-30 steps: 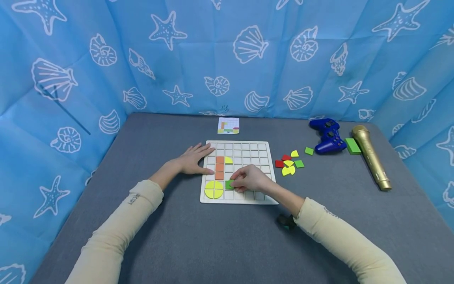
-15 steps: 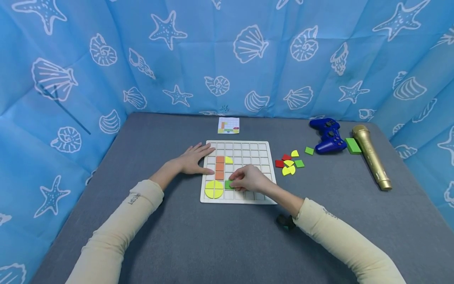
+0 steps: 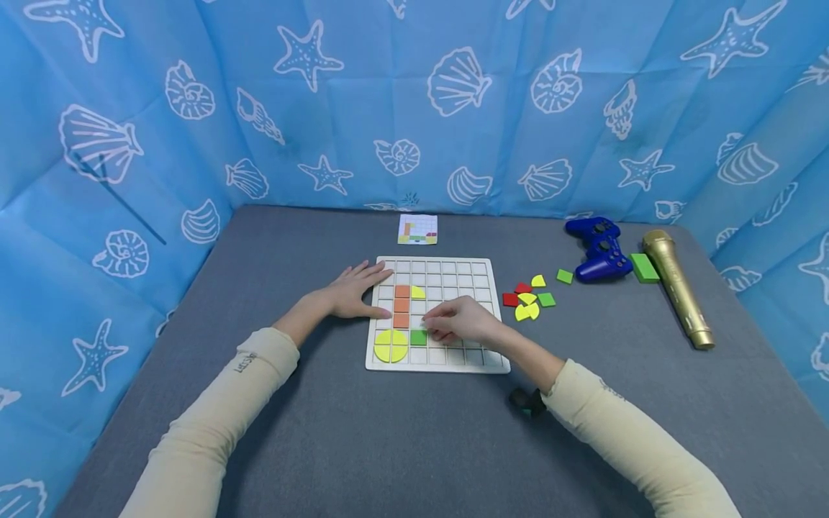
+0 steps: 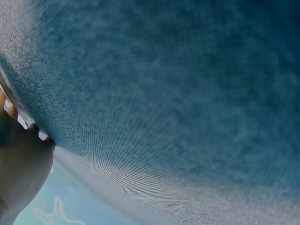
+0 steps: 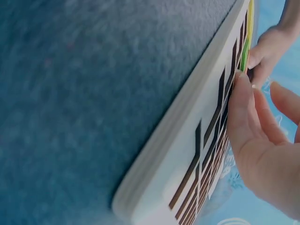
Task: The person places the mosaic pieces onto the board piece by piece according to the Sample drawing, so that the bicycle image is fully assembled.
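A white grid board (image 3: 479,367) lies on the grey table, with a green square tile (image 3: 418,337) in one of its lower cells. My right hand (image 3: 463,320) hovers just to the right of that tile, thumb and fingers loosely bent and holding nothing. In the right wrist view its fingertips (image 5: 241,77) are close over the board near the green tile. My left hand (image 3: 356,291) rests spread at the board's left edge, thumb beside the orange square tiles (image 3: 401,303). Yellow quarter-circle tiles (image 3: 391,346) form a disc at lower left, and a single yellow quarter (image 3: 417,292) sits higher up.
Loose red, yellow and green tiles (image 3: 527,298) lie right of the board. Beyond them are a blue game controller (image 3: 599,248), a green block (image 3: 644,267) and a gold microphone (image 3: 680,291). A printed pattern card (image 3: 417,229) lies behind the board.
My right hand has let go of the green tile and drawn slightly up and to the right, leaving it in its cell. The left hand has stayed in place.
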A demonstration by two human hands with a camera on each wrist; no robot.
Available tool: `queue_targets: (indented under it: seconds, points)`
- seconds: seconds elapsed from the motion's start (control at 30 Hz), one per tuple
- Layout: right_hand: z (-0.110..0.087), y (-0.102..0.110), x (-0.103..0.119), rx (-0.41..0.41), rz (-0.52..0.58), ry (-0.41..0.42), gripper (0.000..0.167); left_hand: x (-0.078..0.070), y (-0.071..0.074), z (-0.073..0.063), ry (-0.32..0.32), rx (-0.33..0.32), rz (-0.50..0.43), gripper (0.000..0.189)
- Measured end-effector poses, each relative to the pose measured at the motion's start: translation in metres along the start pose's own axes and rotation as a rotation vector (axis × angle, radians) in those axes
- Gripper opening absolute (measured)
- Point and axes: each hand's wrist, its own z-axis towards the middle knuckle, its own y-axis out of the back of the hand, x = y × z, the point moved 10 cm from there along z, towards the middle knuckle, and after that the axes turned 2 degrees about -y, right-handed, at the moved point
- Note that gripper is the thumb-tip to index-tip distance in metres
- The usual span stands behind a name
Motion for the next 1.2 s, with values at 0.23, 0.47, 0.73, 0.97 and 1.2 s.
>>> queue_targets:
  seconds: [0.23,0.47,0.73,0.97,1.2]
  points:
    - [-0.003,-0.001,-0.003,0.105,0.113,0.023,0.029,0.002,-0.002,0.002,0.0,-0.002,-0.001,0.093]
    - [-0.008,0.008,-0.015,0.221,0.326,-0.001,0.038,0.003,-0.002,0.002,-0.008,-0.008,-0.015,0.093]
    - [-0.018,0.041,-0.025,0.207,0.494,-0.004,0.046,0.001,0.001,0.0,-0.011,-0.009,-0.017,0.094]
    - [-0.029,0.072,-0.035,0.141,0.597,-0.006,0.053,0.001,-0.001,0.001,-0.002,0.002,-0.011,0.094]
    - [-0.034,0.112,-0.045,0.073,0.712,0.036,0.056,0.002,-0.001,0.001,0.0,0.0,-0.01,0.095]
